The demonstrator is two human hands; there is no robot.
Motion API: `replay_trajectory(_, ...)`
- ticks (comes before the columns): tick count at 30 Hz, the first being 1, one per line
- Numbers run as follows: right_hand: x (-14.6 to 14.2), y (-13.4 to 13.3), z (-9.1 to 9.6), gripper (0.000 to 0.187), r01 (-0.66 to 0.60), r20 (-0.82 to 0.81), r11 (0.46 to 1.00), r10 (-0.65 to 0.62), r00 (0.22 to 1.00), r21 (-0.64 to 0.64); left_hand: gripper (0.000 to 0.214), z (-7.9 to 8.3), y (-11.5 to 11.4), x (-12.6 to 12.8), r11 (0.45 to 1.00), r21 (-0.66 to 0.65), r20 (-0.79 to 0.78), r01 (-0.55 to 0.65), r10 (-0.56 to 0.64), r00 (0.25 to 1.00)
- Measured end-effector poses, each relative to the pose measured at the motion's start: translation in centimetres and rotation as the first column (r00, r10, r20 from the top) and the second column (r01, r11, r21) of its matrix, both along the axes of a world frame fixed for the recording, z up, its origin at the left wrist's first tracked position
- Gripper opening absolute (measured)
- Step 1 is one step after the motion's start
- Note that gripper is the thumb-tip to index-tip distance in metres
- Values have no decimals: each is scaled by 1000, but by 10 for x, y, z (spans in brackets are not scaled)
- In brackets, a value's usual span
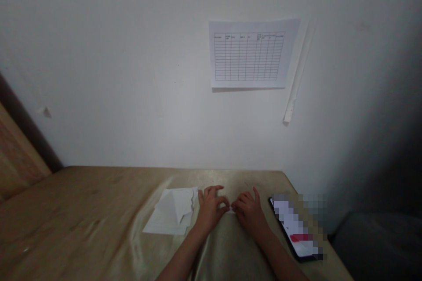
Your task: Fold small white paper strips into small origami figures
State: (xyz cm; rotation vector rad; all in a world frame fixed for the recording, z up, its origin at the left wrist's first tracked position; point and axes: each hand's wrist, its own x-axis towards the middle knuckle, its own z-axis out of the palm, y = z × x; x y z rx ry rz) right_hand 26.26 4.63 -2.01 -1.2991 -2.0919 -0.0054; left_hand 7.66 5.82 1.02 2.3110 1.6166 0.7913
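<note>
A small white piece of paper (231, 212) is lying low in the view, near six o'clock, on a table; it is showing only as a pale sliver, its outline mostly hidden by fingers. At its nine o'clock side the left hand (208, 208) is pinching it narrowly between thumb and forefinger, the other fingers fanning loosely upward; at its three o'clock side the right hand (249, 210) is pinching it just as narrowly, the two sets of fingertips almost meeting. Measuring from that piece, overlapping white sheets (168, 210) with a ragged right edge are resting at nine o'clock, just beyond the left hand. A phone (290, 228) with a lit, partly pixelated screen is lying between three and four o'clock. Beneath everything, a glossy tan table covering (99, 210) is creasing and catching dull light. At twelve o'clock, a printed grid sheet (250, 55) is hanging on a pale wall (132, 74), with a whitish strip (298, 77) slanting at one o'clock. A wooden panel (20, 158) is standing toward ten o'clock, and shadow is darkening the far right.
</note>
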Motion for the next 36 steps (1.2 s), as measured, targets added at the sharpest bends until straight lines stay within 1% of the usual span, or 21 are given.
replay_trajectory(4,-1,1,-2,22,-14,46,1000,14,999,11,19,0,2,-2,1000,-15,-33,16,-16,999)
replay_trajectory(9,-2,2,-3,16,0,-2,999,-1,1000,-33,17,-2,3,-4,999,-32,-56,24,-26,998)
replay_trajectory(13,-4,-1,3,19,-24,-45,997,21,999,-67,16,-2,2,-3,998,-51,-43,28,-31,999)
replay_trajectory(17,-6,-2,8,16,-39,-54,996,34,998,-79,17,-4,2,-2,999,-36,-26,21,-22,999)
replay_trajectory(19,-7,-1,9,14,-29,-45,996,25,999,-84,20,-4,2,-1,1000,-19,-12,0,-1,1000)
replay_trajectory(22,-6,1,8,9,14,-59,994,-21,998,-107,32,-4,2,0,999,2,28,-50,50,998)
replay_trajectory(25,-1,6,4,3,74,-149,986,-96,984,-148,43,-3,3,1,989,26,92,-143,140,986)
replay_trajectory(27,3,10,0,6,118,-251,978,-160,955,-172,38,-4,4,1,983,29,134,-182,177,975)
replay_trajectory(28,5,12,-2,8,123,-307,974,-177,935,-188,33,-4,4,1,983,22,153,-182,177,972)
replay_trajectory(32,7,16,-7,16,63,-477,973,-164,864,-222,13,-8,5,3,996,-20,208,-89,91,974)
replay_trajectory(36,4,16,-8,19,19,-544,974,-142,827,-226,9,-12,7,6,999,6,249,-44,41,968)
